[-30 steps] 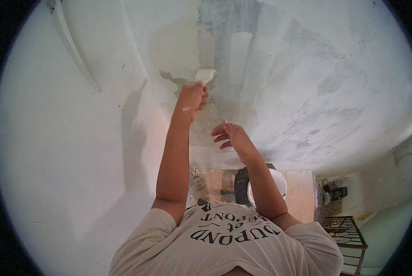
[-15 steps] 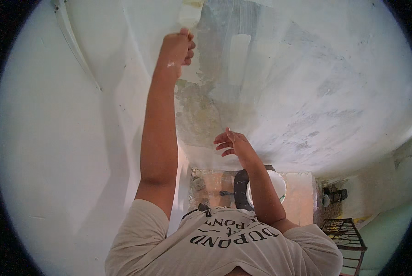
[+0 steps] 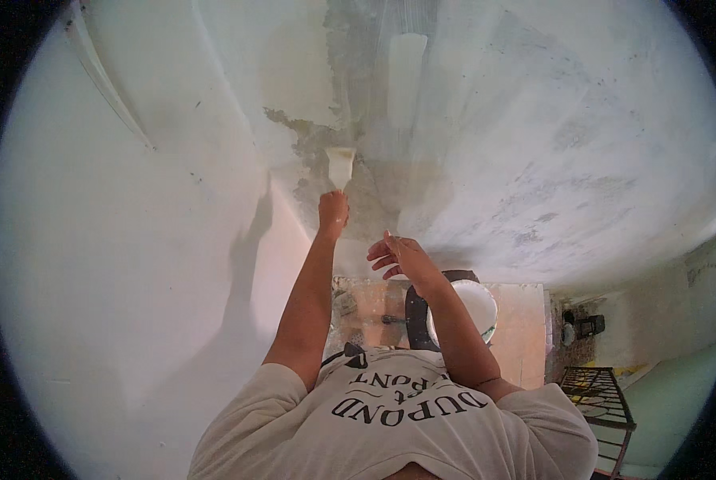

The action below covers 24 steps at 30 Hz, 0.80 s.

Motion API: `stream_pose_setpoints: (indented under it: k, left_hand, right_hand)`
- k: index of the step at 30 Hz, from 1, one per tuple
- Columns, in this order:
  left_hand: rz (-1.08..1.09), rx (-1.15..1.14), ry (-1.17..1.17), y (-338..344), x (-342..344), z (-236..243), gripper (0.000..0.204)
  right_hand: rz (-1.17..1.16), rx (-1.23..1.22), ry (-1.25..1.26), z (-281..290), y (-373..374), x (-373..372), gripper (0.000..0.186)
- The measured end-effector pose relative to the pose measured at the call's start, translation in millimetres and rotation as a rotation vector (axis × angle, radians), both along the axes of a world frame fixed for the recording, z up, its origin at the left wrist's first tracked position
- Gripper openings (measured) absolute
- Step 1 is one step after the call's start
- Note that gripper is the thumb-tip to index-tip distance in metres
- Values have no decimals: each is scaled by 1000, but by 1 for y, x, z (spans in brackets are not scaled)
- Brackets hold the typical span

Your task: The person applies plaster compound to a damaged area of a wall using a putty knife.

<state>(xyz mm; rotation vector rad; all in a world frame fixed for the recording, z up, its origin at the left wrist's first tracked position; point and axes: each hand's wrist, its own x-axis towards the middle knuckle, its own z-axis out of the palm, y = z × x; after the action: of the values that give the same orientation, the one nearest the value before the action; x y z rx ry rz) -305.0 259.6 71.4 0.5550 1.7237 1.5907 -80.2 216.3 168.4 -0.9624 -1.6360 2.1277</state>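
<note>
My left hand [image 3: 334, 211] is closed around the handle of a wide putty knife [image 3: 341, 165]. The knife's pale blade points up and lies against the wall [image 3: 486, 136], over a grey patch [image 3: 374, 180] with ragged edges. Lower and to the right, my right hand [image 3: 399, 256] hovers with fingers apart and slightly bent, holding nothing. White smears show on its fingers. Below that hand, partly behind my right forearm, stands a round white bucket [image 3: 471, 306].
A dark curved object [image 3: 416, 316] borders the bucket on the orange-brown floor [image 3: 522, 320]. A metal rack [image 3: 598, 394] stands at the lower right, with dark items [image 3: 588, 326] beyond it. A plain white wall [image 3: 126, 264] rises at left, meeting the patched wall in a corner.
My left hand has come down the wall with the putty knife, from near the top edge to the lower grey patch. The right hand has barely moved.
</note>
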Motion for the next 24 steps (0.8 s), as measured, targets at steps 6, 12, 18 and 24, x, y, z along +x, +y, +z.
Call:
stream_pose_setpoints:
  k: [6, 12, 18, 24]
  left_hand:
    - [-194, -311, -339, -34, 15, -23, 24]
    - [-125, -84, -66, -19, 17, 99, 28]
    - [-87, 223, -50, -42, 25, 220, 28]
    - [-164, 332, -87, -16, 22, 184, 30]
  right_hand:
    - [49, 43, -38, -2, -5, -2, 50]
    - [77, 71, -37, -6, -8, -1, 49]
    - [83, 83, -44, -9, -3, -2, 49]
    - [62, 61, -37, -15, -1, 5, 49]
